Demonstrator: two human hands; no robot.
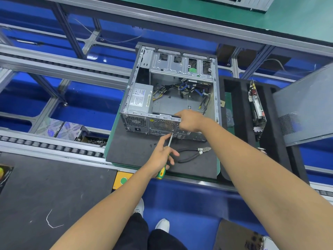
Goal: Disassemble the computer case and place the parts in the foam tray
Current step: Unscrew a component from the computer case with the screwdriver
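Observation:
An open grey computer case [137,98] lies on a dark mat [129,150], its rear panel facing me. A power supply [139,99] sits at its left, loose cables [182,89] in the middle. My left hand [161,156] grips a green and yellow screwdriver [166,154], its tip at the rear panel beside the fan grille [162,124]. My right hand [190,120] grips the top rear edge of the case at a black part behind the grille. A black foam tray [239,112] at the right holds a circuit board [256,109] standing in a slot.
Black-handled cutters [192,154] lie on the mat near the case, and small dark screws [152,145] lie to their left. A grey side panel [304,107] leans at the far right. Roller conveyor rails [50,143] run at the left. A yellow box with a green button [123,180] sits at the front edge.

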